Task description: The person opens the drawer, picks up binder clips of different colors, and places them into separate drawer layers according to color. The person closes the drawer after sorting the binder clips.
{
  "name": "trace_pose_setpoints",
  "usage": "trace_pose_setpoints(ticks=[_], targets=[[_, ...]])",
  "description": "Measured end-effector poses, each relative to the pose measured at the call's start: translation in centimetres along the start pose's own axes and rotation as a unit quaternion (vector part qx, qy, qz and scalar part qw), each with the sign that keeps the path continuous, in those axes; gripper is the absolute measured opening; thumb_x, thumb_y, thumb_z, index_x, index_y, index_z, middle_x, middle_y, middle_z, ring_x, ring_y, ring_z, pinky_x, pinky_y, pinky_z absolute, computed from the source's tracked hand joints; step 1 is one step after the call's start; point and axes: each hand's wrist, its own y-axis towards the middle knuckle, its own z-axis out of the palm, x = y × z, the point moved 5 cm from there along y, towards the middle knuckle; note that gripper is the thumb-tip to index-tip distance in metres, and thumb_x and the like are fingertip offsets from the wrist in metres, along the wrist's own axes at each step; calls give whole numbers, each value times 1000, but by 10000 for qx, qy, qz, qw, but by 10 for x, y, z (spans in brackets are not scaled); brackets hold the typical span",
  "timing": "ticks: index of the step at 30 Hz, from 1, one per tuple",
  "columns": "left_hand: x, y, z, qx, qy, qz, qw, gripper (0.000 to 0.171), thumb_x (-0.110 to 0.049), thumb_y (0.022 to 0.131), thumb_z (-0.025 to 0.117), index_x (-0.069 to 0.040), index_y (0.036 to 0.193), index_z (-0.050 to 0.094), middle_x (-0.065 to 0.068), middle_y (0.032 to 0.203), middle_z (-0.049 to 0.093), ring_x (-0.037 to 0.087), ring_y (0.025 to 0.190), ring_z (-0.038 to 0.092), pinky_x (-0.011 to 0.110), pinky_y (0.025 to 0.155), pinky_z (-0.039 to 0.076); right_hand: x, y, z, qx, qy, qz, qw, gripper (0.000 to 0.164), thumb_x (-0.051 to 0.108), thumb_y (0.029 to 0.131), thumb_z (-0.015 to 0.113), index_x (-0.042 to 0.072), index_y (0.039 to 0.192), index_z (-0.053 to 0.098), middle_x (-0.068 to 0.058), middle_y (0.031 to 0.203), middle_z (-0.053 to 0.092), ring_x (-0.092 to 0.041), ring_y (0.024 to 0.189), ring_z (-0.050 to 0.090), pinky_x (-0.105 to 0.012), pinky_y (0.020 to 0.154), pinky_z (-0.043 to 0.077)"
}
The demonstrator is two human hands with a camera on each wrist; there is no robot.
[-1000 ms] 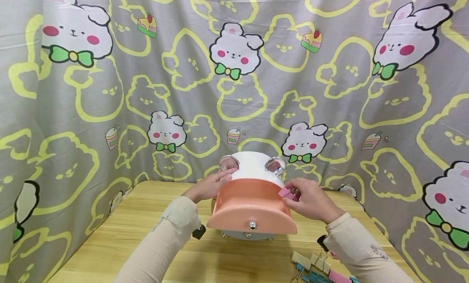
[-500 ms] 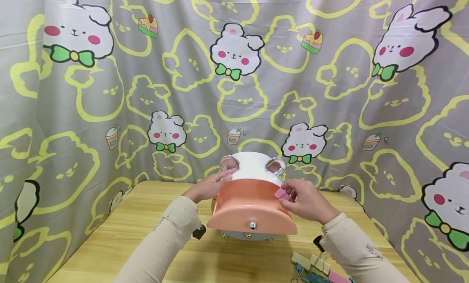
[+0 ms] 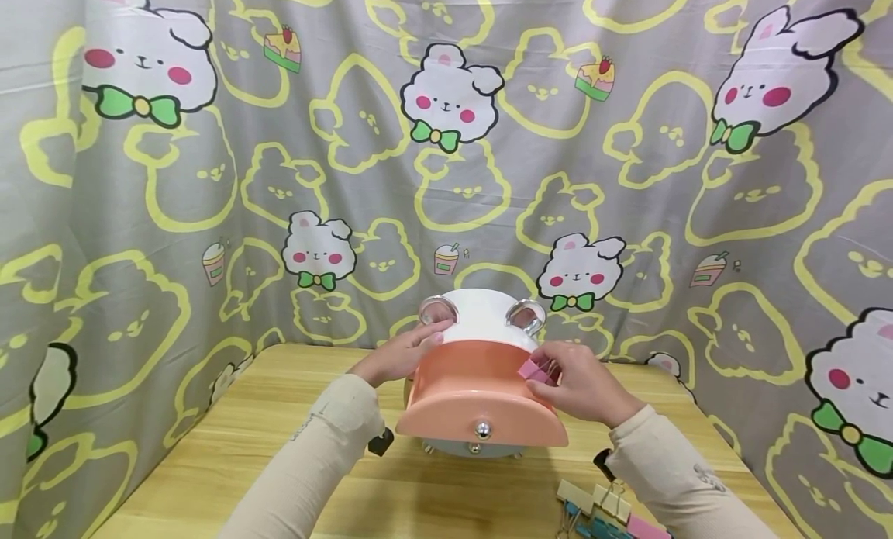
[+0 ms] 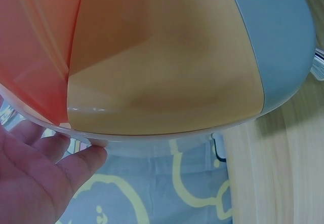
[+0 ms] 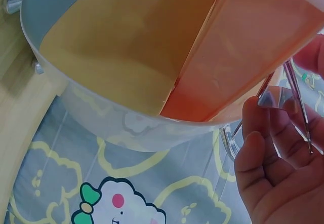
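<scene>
A small round-topped drawer box with a white shell and two clear ear-shaped loops stands on the table. Its orange top drawer with a silver knob is pulled out toward me. My right hand pinches a pink binder clip by its wire handles, over the drawer's right side edge. In the right wrist view, the binder clip is between thumb and fingers, beside the drawer's wall. My left hand rests with extended fingers on the shell's upper left, near the left ear loop.
A pile of binder clips, cream, teal and pink, lies at the table's front right, close to my right forearm. Below the orange drawer a grey-blue drawer is closed. A patterned curtain surrounds the wooden table.
My right hand has shifted slightly left with the pink binder clip, further over the drawer's edge. The left hand and the drawer box hold still.
</scene>
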Motion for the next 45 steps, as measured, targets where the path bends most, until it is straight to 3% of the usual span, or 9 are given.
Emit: trace_pose_setpoints(ticks=[8,23,45], targets=[[1,-4,0,-70,0,9,10000,50,-40,104,40,-24,151,37,13,153,33,32,131,41,52,102,38,0,1,6,102,5,-76,9999,19,14,81,78,10,96,66,7,82,61,-4,68,58,-24,59,52],[-2,-4,0,-30,29,80,10000,50,-40,105,39,-24,152,35,10,154,32,31,138,32,55,108,29,4,2,5,261,143,-350,9989,18,13,83,78,12,97,68,7,86,65,-4,72,60,-23,61,53],[-3,-2,-1,-8,65,67,10000,49,-40,105,39,-24,152,36,11,154,32,32,135,36,54,106,32,1,1,15,496,141,-498,9974,19,15,83,78,12,98,67,11,83,65,-3,72,60,-24,62,53]])
